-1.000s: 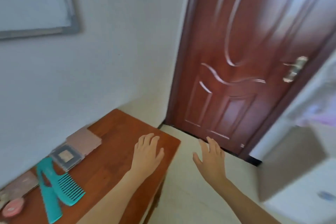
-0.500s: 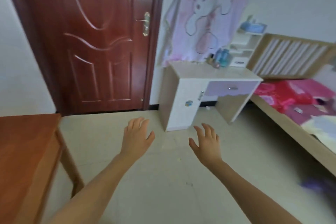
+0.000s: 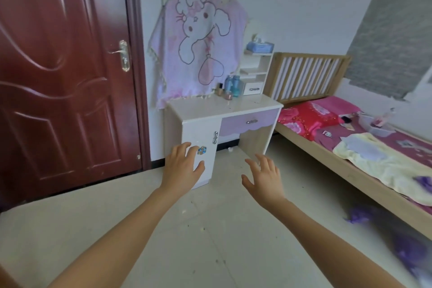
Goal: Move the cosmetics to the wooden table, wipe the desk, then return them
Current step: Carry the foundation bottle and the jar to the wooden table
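From my feed I see a small bedroom with a pale tiled floor [image 3: 210,229], glossy and speckled with crumbs. A dark red panelled door [image 3: 65,77] with a brass lever handle fills the left side. Against the white wall stands the desk [image 3: 210,110], a white laminate piece with a smooth, shiny top, a lilac drawer [image 3: 250,121] with a scalloped lower edge, and a cupboard door carrying a jewelled flower sticker [image 3: 201,150]. The cosmetics [image 3: 230,87], a cluster of blue bottles and small jars, stand at the back of the desk top, just beside a white shelf unit [image 3: 256,70] that bears a blue tissue box [image 3: 260,46]. A fringed lilac blanket [image 3: 198,49] printed with a cartoon rabbit hangs behind the desk. To the right lies a light wooden bed [image 3: 350,154] with a slatted headboard [image 3: 308,75], a red flowered pillow [image 3: 308,119] and a soft yellow towel [image 3: 385,166]. A blurred purple thing [image 3: 409,229] sits low on the right; I cannot tell what it is. My left hand [image 3: 181,168] and right hand [image 3: 264,175] hover palm down in front of the desk, fingers loosely spread, holding nothing and touching nothing.
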Action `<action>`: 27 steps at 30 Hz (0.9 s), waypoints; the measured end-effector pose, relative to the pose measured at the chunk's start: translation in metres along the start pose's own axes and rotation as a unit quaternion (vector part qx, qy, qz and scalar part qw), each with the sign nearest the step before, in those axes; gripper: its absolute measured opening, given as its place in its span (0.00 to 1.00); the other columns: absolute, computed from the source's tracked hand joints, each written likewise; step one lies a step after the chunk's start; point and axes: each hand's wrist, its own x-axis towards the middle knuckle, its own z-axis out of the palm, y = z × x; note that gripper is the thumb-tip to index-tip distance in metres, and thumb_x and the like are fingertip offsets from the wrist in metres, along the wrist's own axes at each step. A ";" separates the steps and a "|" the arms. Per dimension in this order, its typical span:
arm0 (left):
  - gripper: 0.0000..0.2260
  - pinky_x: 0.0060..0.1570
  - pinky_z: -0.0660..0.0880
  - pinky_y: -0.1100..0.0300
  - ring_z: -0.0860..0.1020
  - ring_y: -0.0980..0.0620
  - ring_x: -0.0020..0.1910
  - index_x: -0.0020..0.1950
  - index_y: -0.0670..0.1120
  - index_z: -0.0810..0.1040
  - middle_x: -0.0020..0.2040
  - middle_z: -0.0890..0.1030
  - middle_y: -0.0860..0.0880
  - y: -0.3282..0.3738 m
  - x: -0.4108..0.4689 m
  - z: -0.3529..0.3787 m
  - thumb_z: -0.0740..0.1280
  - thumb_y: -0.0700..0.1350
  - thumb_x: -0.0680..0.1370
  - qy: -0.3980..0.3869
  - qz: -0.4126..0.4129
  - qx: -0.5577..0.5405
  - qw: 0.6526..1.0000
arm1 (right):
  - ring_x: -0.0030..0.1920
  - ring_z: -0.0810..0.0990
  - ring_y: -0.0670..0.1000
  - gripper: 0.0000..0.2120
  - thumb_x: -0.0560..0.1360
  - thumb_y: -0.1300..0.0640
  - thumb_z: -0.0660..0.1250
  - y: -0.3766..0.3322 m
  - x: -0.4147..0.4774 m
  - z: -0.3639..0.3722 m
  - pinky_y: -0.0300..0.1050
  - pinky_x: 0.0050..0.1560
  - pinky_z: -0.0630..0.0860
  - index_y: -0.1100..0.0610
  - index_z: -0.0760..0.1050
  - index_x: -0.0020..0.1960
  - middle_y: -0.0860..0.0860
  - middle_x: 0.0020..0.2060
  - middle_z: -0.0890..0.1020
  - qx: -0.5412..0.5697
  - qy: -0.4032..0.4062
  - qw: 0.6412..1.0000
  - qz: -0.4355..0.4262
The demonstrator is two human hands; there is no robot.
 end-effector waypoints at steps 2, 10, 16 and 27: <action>0.31 0.57 0.68 0.48 0.68 0.39 0.63 0.62 0.42 0.73 0.64 0.73 0.42 -0.004 0.027 0.008 0.47 0.59 0.69 0.004 0.009 -0.003 1.000 | 0.50 0.80 0.64 0.23 0.58 0.56 0.79 0.013 0.020 0.011 0.58 0.42 0.77 0.60 0.79 0.50 0.63 0.49 0.80 0.001 0.001 1.000 0.001; 0.32 0.58 0.68 0.46 0.69 0.37 0.64 0.61 0.41 0.74 0.64 0.73 0.40 -0.015 0.122 0.068 0.48 0.60 0.69 -0.021 0.008 -0.034 0.999 | 0.50 0.80 0.63 0.23 0.60 0.54 0.79 0.061 0.080 0.065 0.55 0.42 0.78 0.58 0.77 0.52 0.61 0.50 0.80 -0.014 0.007 1.000 0.009; 0.35 0.56 0.69 0.47 0.69 0.37 0.63 0.60 0.39 0.75 0.63 0.74 0.40 0.000 0.169 0.135 0.45 0.60 0.67 -0.075 0.015 -0.042 0.996 | 0.48 0.81 0.63 0.26 0.59 0.53 0.79 0.134 0.095 0.103 0.55 0.40 0.78 0.57 0.74 0.53 0.61 0.48 0.80 -0.038 -0.019 0.999 0.023; 0.20 0.62 0.64 0.52 0.63 0.42 0.68 0.66 0.41 0.69 0.67 0.69 0.43 0.070 0.336 0.222 0.58 0.51 0.77 -0.027 -0.005 -0.056 0.998 | 0.50 0.79 0.65 0.25 0.61 0.56 0.78 0.295 0.216 0.166 0.58 0.43 0.77 0.61 0.76 0.55 0.63 0.51 0.79 0.012 -0.010 1.000 0.018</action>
